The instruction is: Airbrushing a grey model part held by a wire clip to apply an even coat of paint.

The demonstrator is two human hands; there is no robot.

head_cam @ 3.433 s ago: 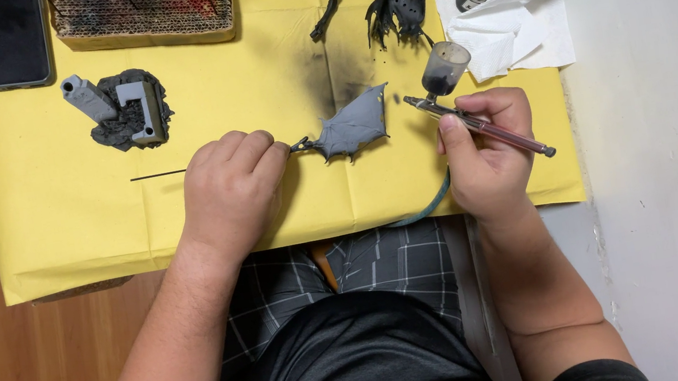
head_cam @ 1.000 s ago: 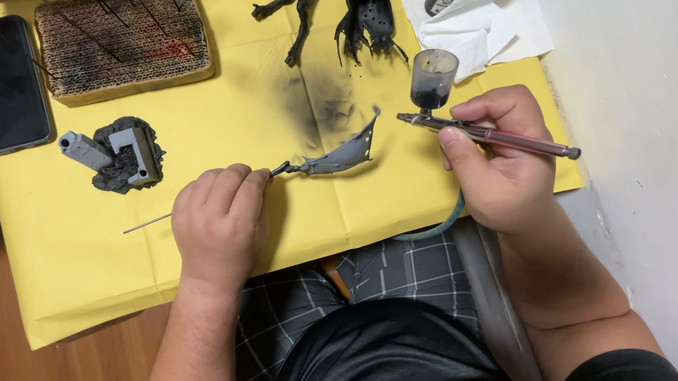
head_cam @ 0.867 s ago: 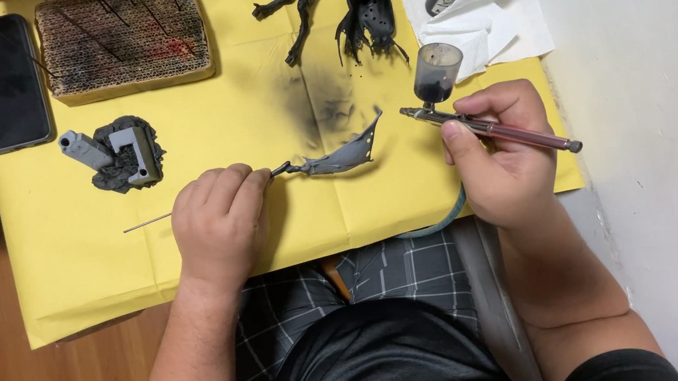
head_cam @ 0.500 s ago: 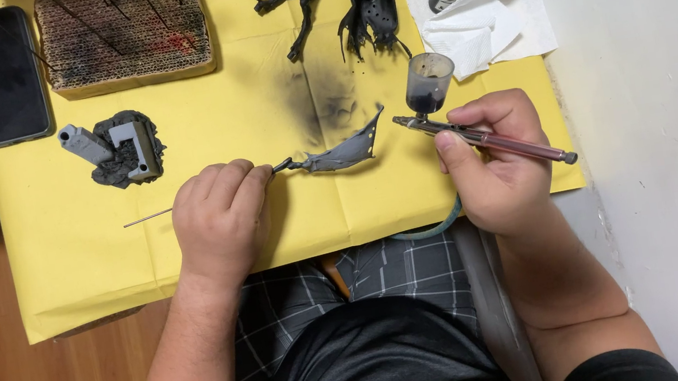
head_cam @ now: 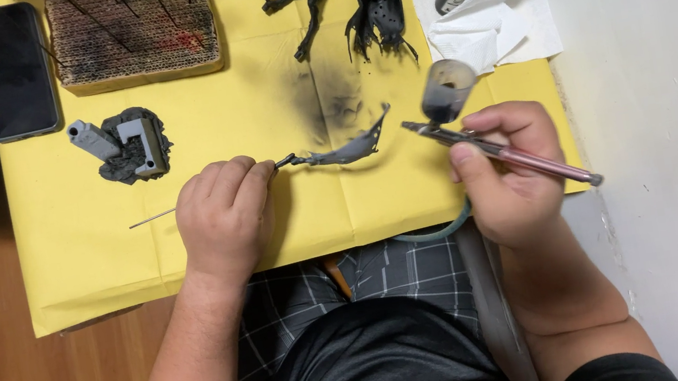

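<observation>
Paint already darkens most of the small part [head_cam: 346, 148] pinched on a stick by left fingers [head_cam: 240, 178]; right fingers [head_cam: 474, 133] grip the airbrush [head_cam: 499, 153] just beside it, coating unfinished.

I see through one head-worn camera, looking almost straight down from close above the lap. It faces the yellow paper [head_cam: 100, 271] on the desk [head_cam: 660, 124], both forearms entering from the bottom edge.

Bright, even overhead light; soft shadows under both hands on the yellow paper sheet [head_cam: 100, 271]; sharp focus, slight blur on the round paint cup [head_cam: 448, 90]
</observation>
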